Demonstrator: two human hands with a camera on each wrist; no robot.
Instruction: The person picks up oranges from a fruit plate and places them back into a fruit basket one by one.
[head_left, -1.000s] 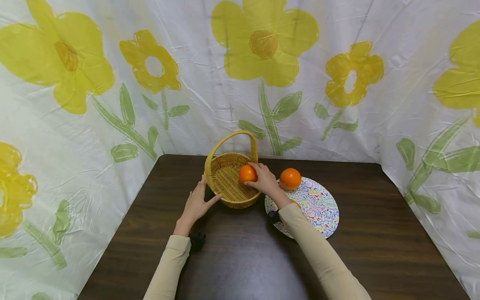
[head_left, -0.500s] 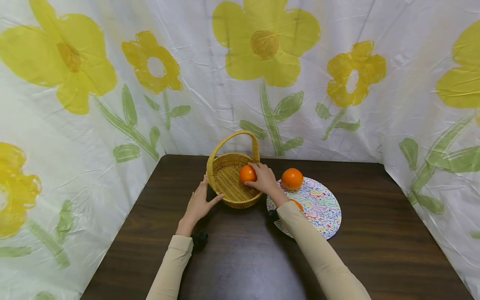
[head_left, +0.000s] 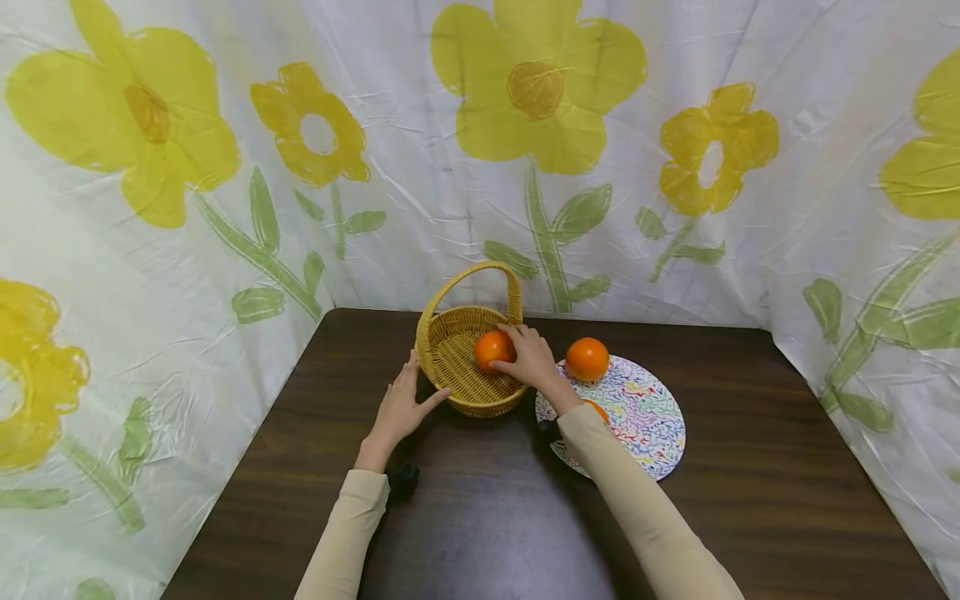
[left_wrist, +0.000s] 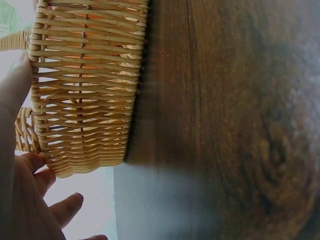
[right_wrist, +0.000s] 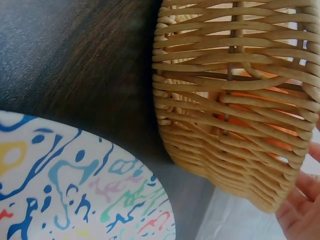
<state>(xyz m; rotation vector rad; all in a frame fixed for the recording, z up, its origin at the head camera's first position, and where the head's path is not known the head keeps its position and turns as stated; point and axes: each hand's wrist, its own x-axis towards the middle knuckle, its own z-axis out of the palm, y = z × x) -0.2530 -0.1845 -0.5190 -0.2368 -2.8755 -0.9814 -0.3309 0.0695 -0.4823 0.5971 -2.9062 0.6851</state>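
Observation:
A yellow wicker basket (head_left: 480, 408) with an arched handle stands at the back middle of the table. My right hand (head_left: 531, 358) reaches over its right rim and holds an orange (head_left: 491, 350) low inside, thumb in front and fingers on top. In the right wrist view, that orange (right_wrist: 260, 107) shows through the weave. My left hand (head_left: 399, 410) is at the basket's left side, fingers spread and fairly straight. The left wrist view has its thumb (left_wrist: 19, 82) and fingertips touching the basket's rim. Another orange (head_left: 587, 359) sits at the plate's back edge.
A round plate (head_left: 645, 417) with a multicoloured squiggle pattern lies right of the basket. A further orange (head_left: 597, 410) on it is mostly hidden by my right forearm. Behind the dark wooden table (head_left: 480, 517) hangs a white flowered curtain (head_left: 420, 167).
The orange in my right hand has moved slightly down and left within the basket, and more of it shows. My left hand stays at the basket's side. The whole view has shifted slightly.

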